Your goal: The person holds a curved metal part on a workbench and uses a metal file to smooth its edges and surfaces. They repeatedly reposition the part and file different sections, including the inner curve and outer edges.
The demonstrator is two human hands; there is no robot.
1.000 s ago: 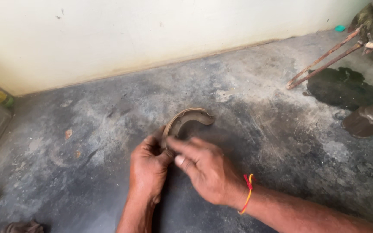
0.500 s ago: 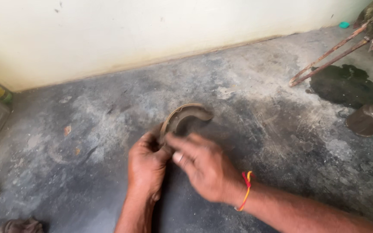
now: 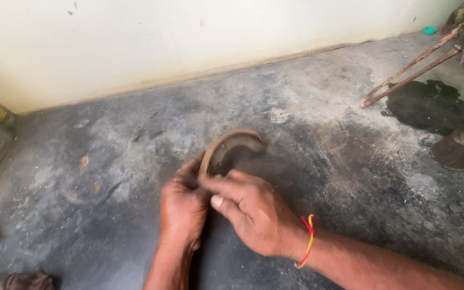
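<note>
A curved, rusty-brown metal piece (image 3: 231, 147), shaped like a brake shoe, is held just above the dark, stained concrete floor (image 3: 108, 215), near the middle of the view. Its lower end is enclosed by the left hand (image 3: 182, 207), whose grip is closed around it from below. The right hand (image 3: 251, 212) is laid across the same end from the right, its fingers (image 3: 218, 185) pressed against the piece beside the left thumb, so this grip is also closed on the piece. The upper arc of the piece stands free and arches away from the hands towards the wall (image 3: 189, 37).

A red and yellow thread (image 3: 308, 239) is worn on the right wrist. Two thin rusty rods (image 3: 406, 70) are seen lying at an angle at the upper right, beside a dark wet patch (image 3: 430, 104). A brown cylindrical vessel (image 3: 463, 147) stands at the right edge.

As a judgement, the work is taken to be under way: the piece is already picked up and gripped by both hands, and something at its lower end is being handled. What exactly is being done there cannot be told, since that end is covered by the fingers.
</note>
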